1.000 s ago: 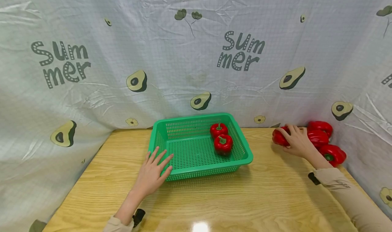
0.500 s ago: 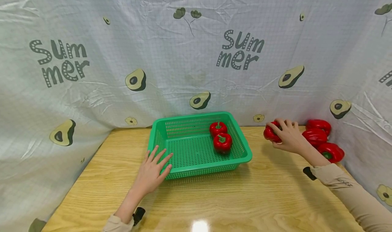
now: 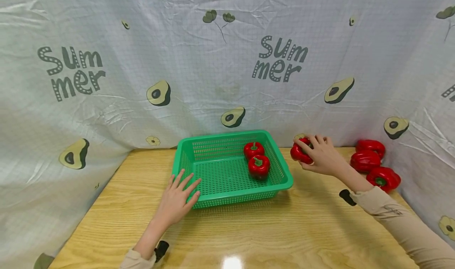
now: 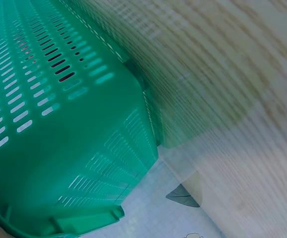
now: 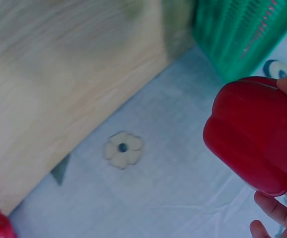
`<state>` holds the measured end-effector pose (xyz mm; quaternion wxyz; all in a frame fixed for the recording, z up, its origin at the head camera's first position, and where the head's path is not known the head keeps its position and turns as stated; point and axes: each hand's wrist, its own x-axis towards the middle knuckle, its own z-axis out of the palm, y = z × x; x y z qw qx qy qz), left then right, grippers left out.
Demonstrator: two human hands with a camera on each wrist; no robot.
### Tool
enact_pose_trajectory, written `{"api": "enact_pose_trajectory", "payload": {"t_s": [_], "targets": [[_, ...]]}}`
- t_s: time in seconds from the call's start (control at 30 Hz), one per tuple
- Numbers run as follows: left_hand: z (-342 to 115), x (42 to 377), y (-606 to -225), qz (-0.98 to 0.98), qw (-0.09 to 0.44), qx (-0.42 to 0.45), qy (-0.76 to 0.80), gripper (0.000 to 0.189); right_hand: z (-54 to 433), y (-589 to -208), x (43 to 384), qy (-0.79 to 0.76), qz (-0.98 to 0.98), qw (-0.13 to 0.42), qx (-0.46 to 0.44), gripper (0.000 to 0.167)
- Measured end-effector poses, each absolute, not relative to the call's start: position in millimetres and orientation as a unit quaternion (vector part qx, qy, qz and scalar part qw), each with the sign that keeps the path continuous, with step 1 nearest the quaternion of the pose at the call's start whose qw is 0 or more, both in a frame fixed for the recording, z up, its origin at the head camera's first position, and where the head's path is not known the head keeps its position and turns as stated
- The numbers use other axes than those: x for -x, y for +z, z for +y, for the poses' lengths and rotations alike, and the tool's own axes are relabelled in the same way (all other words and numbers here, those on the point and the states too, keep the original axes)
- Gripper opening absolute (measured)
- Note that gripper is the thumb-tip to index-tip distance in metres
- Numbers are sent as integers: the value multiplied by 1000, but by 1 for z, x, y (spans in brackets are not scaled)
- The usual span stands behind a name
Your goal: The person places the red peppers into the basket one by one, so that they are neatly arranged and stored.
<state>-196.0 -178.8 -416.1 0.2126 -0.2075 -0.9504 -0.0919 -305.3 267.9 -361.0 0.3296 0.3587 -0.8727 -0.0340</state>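
Observation:
My right hand (image 3: pixel 324 157) grips a red bell pepper (image 3: pixel 300 151) above the table, just right of the green plastic basket (image 3: pixel 227 198). In the right wrist view the pepper (image 5: pixel 257 134) shows large, with thumb and fingers on opposite sides of it. My left hand (image 3: pixel 174 201) rests with spread fingers on the basket's front left corner. Inside the basket, at its right end, stand two red bell peppers, one behind (image 3: pixel 253 151) and one in front (image 3: pixel 259 167), stems up. The left wrist view shows mostly the slotted basket wall (image 4: pixel 59 129).
Several red bell peppers (image 3: pixel 366 160) lie grouped at the table's right end, by the cloth. A pale printed cloth (image 3: pixel 199 63) hangs behind the wooden table (image 3: pixel 249 229) and along both sides. The basket's far rim is near the back cloth.
My right hand has lifted one bell pepper away from the group on the right and carried it left toward the basket. The left hand and basket have stayed in place.

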Motion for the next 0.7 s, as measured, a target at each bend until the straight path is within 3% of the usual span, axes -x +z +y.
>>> {"api": "enact_pose_trajectory", "payload": {"t_s": [0.37,0.7], "targets": [[-178,195,-417,-948,225,209,-89,41,234,-338,298,-28,-858,335,-389,71],[-178,195,-417,-946,227,211,-91,40,194,-325,296,-16,-873,292,-389,74]]}}
